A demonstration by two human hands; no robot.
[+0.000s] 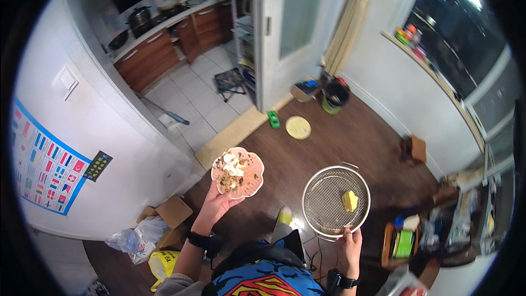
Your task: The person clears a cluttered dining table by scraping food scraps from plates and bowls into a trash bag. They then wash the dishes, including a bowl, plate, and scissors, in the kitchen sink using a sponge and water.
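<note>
My left hand (220, 202) grips the near edge of a pink scalloped plate (251, 174) from below. Food scraps (231, 172), brown bits with white pieces among them, lie mostly on the plate's left side. In my right hand (349, 236) is the rim of a round metal mesh basket (326, 197) with small wire handles. One yellow lump (349, 201) of food rests on the mesh, right of its middle. Both vessels are held up above the floor, apart from each other, the plate to the left and the basket to the right.
Ahead, a doorway with a pale threshold (230, 133) opens to a tiled kitchen with a folding stool (229, 82). A green toy car (273, 119), a round yellow disc (298, 127) and a bin (336, 96) stand on the wooden floor. Bags and cardboard boxes (174, 211) lie left.
</note>
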